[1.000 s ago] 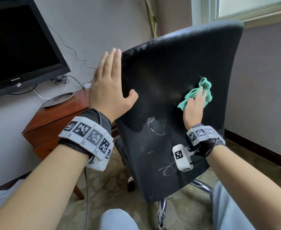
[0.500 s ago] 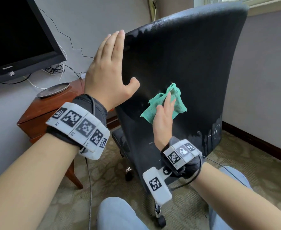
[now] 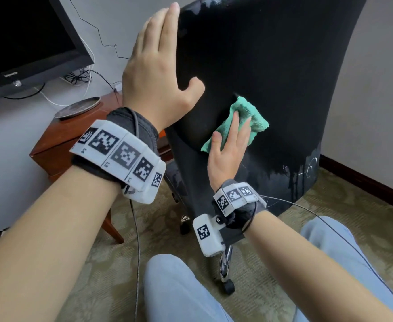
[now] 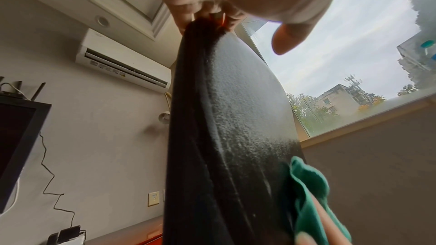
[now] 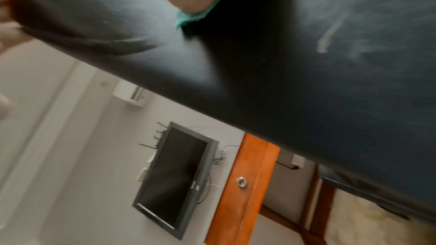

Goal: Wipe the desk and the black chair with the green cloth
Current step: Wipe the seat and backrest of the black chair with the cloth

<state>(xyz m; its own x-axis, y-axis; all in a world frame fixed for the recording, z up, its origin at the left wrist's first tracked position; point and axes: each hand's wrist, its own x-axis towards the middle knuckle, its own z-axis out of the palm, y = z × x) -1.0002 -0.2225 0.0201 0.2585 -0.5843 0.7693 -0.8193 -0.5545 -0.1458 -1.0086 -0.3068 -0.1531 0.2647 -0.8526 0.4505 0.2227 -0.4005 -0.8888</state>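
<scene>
The black chair (image 3: 272, 66) stands with the rear of its backrest facing me. My left hand (image 3: 163, 66) braces its left edge, fingers straight behind the edge and thumb spread on the rear face. The left wrist view shows those fingers (image 4: 226, 12) touching the chair's (image 4: 224, 137) rim. My right hand (image 3: 231, 131) presses the crumpled green cloth (image 3: 258, 123) flat against the backrest's lower middle with straight fingers. The cloth (image 4: 309, 193) also shows low in the left wrist view, and a corner of the cloth (image 5: 191, 18) pokes out under my palm in the right wrist view. The wooden desk (image 3: 58, 140) stands left of the chair.
A dark television (image 3: 23, 38) hangs above the desk, with cables trailing down the wall. A metal plate (image 3: 77, 108) lies on the desk top. My knees (image 3: 179, 287) and a chair caster (image 3: 228, 287) are over patterned carpet. A wall (image 3: 365, 112) rises behind the chair.
My right hand has swept the cloth from the backrest's upper right down and leftwards to its lower middle. The left hand has stayed on the chair's left edge. The view has moved closer.
</scene>
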